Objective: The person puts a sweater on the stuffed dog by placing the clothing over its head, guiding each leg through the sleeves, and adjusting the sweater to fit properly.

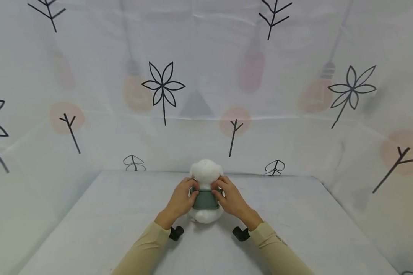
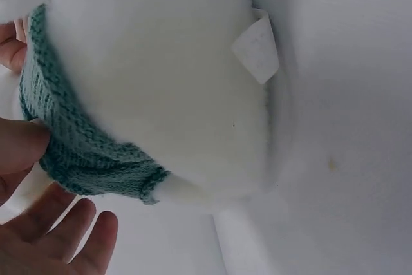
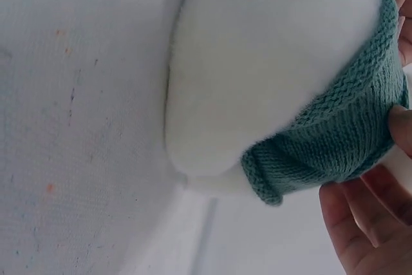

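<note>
A white plush toy (image 1: 205, 171) sits on the white table with its back to the head camera. Round its body is a green knitted sweater (image 1: 205, 200). On the toy's left side, my left hand (image 1: 184, 196) pinches the sweater's upper edge between thumb and fingers. My right hand (image 1: 232, 197) pinches the same edge on the right side. Ribbed knit (image 3: 335, 136) and a rolled hem show closely in the right wrist view. A small white tag (image 2: 257, 49) sticks out of the toy's fur in the left wrist view. The toy's front is hidden in the head view.
The white table (image 1: 99, 236) extends around the toy. Behind it hangs a pale cloth backdrop (image 1: 199, 141) printed with flowers and twigs. Black camera mounts (image 1: 241, 233) sit at both wrists, close to the table.
</note>
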The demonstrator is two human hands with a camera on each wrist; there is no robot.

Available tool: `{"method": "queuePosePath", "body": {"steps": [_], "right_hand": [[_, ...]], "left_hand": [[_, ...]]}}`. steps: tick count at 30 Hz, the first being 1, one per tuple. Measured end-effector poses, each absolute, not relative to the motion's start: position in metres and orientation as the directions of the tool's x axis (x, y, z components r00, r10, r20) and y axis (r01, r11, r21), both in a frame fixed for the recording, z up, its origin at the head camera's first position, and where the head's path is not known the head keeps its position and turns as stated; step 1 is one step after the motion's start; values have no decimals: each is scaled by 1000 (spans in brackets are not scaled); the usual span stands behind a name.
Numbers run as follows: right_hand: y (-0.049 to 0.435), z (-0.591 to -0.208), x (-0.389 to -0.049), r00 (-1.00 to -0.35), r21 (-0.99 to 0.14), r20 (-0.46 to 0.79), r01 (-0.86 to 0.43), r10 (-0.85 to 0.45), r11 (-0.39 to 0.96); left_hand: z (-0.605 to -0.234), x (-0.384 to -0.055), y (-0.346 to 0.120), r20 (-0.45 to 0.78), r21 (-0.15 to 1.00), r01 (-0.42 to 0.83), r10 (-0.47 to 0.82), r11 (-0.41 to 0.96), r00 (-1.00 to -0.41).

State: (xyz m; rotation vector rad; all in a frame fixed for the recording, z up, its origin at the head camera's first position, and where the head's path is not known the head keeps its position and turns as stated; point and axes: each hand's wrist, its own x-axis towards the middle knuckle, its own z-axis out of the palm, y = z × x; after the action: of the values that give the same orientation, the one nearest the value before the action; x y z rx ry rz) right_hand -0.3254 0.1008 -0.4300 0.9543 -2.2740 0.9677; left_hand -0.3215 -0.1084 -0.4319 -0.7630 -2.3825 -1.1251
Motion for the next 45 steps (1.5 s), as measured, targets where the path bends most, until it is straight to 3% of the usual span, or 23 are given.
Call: {"method": "queuePosePath", "body": {"steps": [7,14,22,29,37,41,45], "right_hand": [[102,-432,-322,-665,-401,631,-720,-399,566],[103,-436,-320,-639,-320,679,-701,-361,637],[110,-429,-316,-622,-370,705,-733,-341,571],[123,-428,-313,-610,-383,624,-784,-488,490],[131,-424,-307,-643,-390,450,-766,-620,511],[129,-422,-303,-679,-403,437,-734,-590,546],[122,-419,-293,-754,-402,431,-652,-495,643]], "left_hand": [[-432,-321,-102,561,516,648,351,560,-750],[-438,-314,-98,625,481,686,335,545,-705],[-437,-304,-94,720,462,683,211,566,-661],[-440,-293,-100,685,427,714,316,555,-656],[-446,-289,-109,631,439,732,401,521,-664],[-445,-287,-109,624,487,717,376,499,-685],[-443,-284,-107,618,526,682,322,509,-717]]}}
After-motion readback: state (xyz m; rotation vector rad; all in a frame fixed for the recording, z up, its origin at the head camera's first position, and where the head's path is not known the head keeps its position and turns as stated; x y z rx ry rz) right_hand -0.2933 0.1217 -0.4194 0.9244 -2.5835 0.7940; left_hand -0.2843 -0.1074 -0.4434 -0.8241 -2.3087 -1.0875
